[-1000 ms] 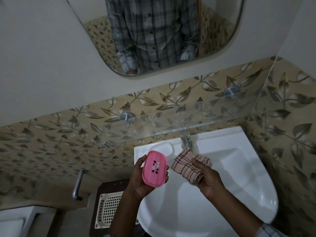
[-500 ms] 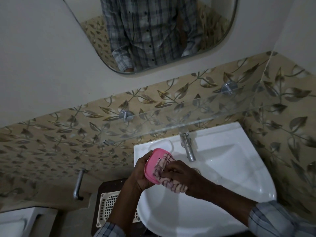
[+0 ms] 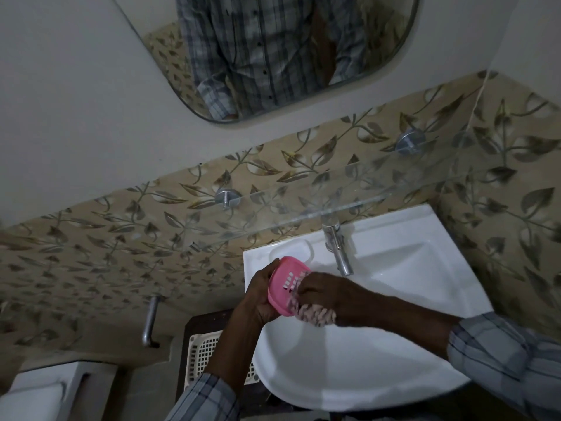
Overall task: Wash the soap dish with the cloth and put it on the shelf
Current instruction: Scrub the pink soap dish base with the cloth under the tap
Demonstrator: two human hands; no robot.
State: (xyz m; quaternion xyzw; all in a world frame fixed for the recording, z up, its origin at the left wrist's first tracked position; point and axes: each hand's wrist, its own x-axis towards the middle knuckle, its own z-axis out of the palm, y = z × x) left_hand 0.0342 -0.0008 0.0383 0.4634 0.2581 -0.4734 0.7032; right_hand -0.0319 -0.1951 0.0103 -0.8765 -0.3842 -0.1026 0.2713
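My left hand (image 3: 258, 299) grips a pink soap dish (image 3: 283, 282) with drain slots, held tilted over the left rim of the white sink (image 3: 394, 354). My right hand (image 3: 331, 294) presses a pink striped cloth (image 3: 314, 314) against the dish's right side; most of the cloth is bunched under my fingers. A clear glass shelf (image 3: 303, 205) runs along the leaf-patterned tiles just above the sink, on two round metal mounts.
A chrome tap (image 3: 338, 250) stands at the back of the sink, close to my right hand. A white perforated basket (image 3: 202, 357) lies below the sink's left side. A metal pipe (image 3: 150, 320) sticks out of the wall at left. A mirror (image 3: 273, 50) hangs above.
My right hand brought the cloth from beside the dish onto its face and now rubs lower along its right side. The dish stays in my left hand over the sink.
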